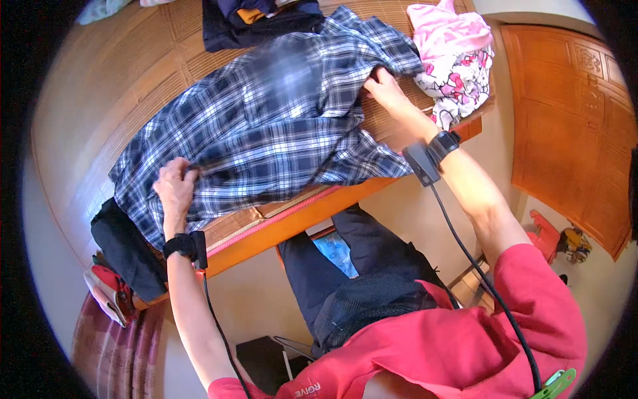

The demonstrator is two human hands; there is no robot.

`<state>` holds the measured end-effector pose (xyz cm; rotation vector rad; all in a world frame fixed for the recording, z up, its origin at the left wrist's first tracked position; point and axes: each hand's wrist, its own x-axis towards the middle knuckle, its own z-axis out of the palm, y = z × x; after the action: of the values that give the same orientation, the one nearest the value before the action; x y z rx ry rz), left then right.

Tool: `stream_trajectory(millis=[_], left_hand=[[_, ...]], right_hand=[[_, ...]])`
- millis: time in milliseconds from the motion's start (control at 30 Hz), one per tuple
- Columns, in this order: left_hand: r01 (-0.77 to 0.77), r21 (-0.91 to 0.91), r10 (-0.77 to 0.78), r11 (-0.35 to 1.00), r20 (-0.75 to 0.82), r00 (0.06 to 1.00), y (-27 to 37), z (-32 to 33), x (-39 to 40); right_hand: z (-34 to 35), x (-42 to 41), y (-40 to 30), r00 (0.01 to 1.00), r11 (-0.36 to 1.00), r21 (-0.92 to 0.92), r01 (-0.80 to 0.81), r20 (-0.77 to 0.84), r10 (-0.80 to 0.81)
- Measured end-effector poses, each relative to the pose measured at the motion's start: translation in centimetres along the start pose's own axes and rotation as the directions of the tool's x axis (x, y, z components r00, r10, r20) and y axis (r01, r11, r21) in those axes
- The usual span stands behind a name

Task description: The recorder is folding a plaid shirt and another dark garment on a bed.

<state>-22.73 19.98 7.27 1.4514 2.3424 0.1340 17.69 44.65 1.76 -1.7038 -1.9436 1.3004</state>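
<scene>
A dark blue and white plaid shirt (259, 149) lies spread over a slatted bamboo mat, one sleeve reaching the near edge at the right. My left hand (175, 187) rests on the shirt's left end, its fingers bent at the cloth; whether they grip it is unclear. At the shirt's upper right, near its collar end, my right hand (384, 90) has its fingertips curled on the fabric edge and partly under it. Both wrists wear black straps with small cabled devices.
Pink and printed white clothes (453, 65) lie right of the shirt, dark folded clothes (259, 25) beyond it. A rolled black garment (127, 249) and other folded cloth (107, 294) sit at the left end. The bed's wooden edge (299, 219) runs before my legs.
</scene>
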Motion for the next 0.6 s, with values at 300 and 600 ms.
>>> stream_trajectory(millis=[300, 600], left_hand=[[-0.146, -0.472, 0.212, 0.869, 0.089, 0.973, 10.1, 3.0, -2.9], [-0.262, -0.37, 0.307, 0.891, 0.068, 0.949, 15.9, 8.1, -6.4]], right_hand=[[-2.7, -15.2, 1.7, 0.947, 0.808, -0.585, -0.066, 0.217, 0.235], [-3.3, -15.3, 3.7, 0.939, 0.926, -0.37, 0.078, 0.34, 0.057]])
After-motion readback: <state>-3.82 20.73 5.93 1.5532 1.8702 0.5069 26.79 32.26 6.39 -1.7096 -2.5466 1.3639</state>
